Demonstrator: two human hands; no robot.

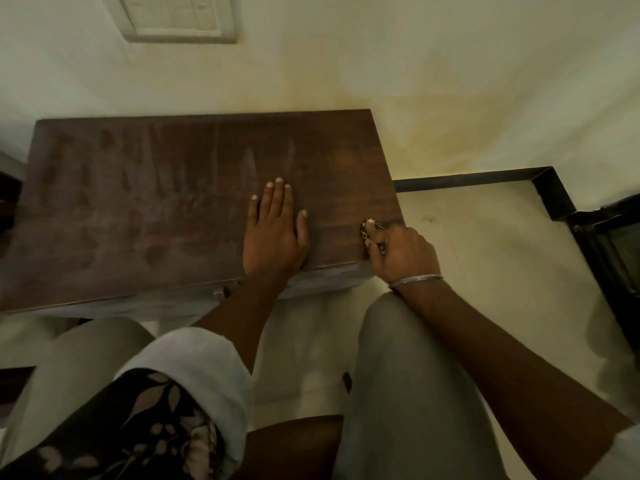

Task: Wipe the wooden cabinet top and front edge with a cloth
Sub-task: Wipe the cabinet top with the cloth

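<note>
The right hand [403,252] bunches the patterned cloth [367,233] in a tight grip at the near right corner of the wooden cabinet top [138,202]. The left hand [273,233] lies flat, fingers straight. The cloth looks soft and light, best held wadded.

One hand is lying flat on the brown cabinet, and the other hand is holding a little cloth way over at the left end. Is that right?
Not quite. The head view shows the right hand holding the cloth at the right end of the cabinet top, near its front corner, not the left end. The rest is right: the left hand lies flat on the wood.
</note>
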